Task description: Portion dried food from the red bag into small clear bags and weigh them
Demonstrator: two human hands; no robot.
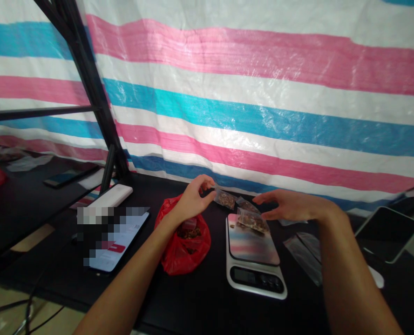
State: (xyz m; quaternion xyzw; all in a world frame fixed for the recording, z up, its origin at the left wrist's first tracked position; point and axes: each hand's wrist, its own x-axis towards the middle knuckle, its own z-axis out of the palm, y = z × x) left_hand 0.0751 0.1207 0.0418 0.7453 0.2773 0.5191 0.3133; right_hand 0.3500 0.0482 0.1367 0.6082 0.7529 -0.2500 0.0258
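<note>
My left hand (194,199) has its fingers curled in a pinch at the top corner of a small clear zip bag (225,199) with brown bits inside, behind the scale. Over the far right side of the white kitchen scale (256,279), my right hand (287,204) has thumb and fingers apart. Its thumb tip is beside a filled zip bag (252,220) lying on the scale's shiny plate; whether they touch is unclear. Another filled zip bag (247,204) lies partly hidden behind that one. Under my left wrist sits an open red plastic bag (184,253) holding dark brown pieces.
Flat clear zip bags (302,253) lie right of the scale. A phone with a lit screen (118,244) and a white power bank (114,196) are at left. A dark-screened device (388,234) stands at right. A striped plastic sheet (255,111) hangs behind the black table (193,302).
</note>
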